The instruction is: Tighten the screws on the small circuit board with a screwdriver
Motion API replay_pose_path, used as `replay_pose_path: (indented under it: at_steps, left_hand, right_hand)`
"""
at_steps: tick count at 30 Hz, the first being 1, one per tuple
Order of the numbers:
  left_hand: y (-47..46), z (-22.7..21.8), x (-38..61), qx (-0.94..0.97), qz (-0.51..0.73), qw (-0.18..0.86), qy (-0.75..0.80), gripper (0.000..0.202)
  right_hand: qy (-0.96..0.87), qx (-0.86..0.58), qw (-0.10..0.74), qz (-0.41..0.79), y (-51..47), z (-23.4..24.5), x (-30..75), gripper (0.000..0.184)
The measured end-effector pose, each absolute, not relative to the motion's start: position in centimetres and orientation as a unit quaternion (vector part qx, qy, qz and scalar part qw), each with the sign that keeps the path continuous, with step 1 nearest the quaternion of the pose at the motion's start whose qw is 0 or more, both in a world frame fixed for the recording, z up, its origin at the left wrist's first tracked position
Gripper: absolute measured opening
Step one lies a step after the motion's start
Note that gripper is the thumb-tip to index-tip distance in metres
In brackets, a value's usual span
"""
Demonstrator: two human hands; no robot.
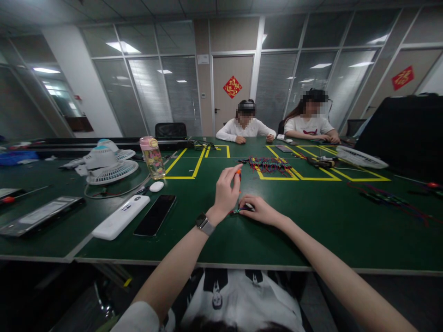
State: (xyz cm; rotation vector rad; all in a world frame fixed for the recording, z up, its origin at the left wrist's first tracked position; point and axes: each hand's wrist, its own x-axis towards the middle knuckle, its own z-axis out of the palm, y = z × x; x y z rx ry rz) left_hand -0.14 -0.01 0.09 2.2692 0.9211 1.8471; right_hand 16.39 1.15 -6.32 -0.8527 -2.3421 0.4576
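So the left hand [227,186] is up over the bench [194,244], fingers closed around what looks like a screwdriver [238,172] with an orange top, held pretty much upright. Its thin shaft points down at a small green circuit board [236,211] lying flat on the bench right in front of the person. Can't tell if the tip is actually touching it.

Right hand [256,210] is low, resting at the board's right side with the fingers curled in. They're right up against it, but I can't tell whether they're pinching it or just steadying it.

Just beyond the hands there's a messy pile of red and blue wires [272,166]. Over to the left, a black phone [155,216] lies next to a long white device [122,216]. Two people sit across the bench.
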Motion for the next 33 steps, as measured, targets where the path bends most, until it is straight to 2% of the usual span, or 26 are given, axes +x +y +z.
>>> replay_pose_path:
  at_steps: [7,13,24,29,33]
  left_hand:
    - [-0.09,0.05,-0.12,0.724,0.610,-0.007,0.323,0.020]
    - [0.03,-0.05,-0.24,0.740,0.605,0.030,0.293,0.031]
    - [-0.04,0.04,-0.09,0.719,0.619,-0.009,0.316,0.018]
    - [-0.19,0.05,-0.26,0.736,0.606,0.027,0.301,0.029]
    - [0.03,0.01,-0.26,0.737,0.613,0.039,0.283,0.029]
  right_hand:
    - [-0.880,-0.324,0.303,0.170,1.10,-6.31,16.37,0.006]
    - [-0.881,-0.323,0.300,0.173,0.99,-6.13,16.30,0.006]
    - [-0.881,-0.326,0.298,0.169,1.15,-6.36,16.39,0.005]
    - [-0.880,-0.324,0.302,0.171,1.08,-6.23,16.37,0.007]
    - [-0.880,-0.326,0.300,0.172,0.97,-6.12,16.31,0.007]
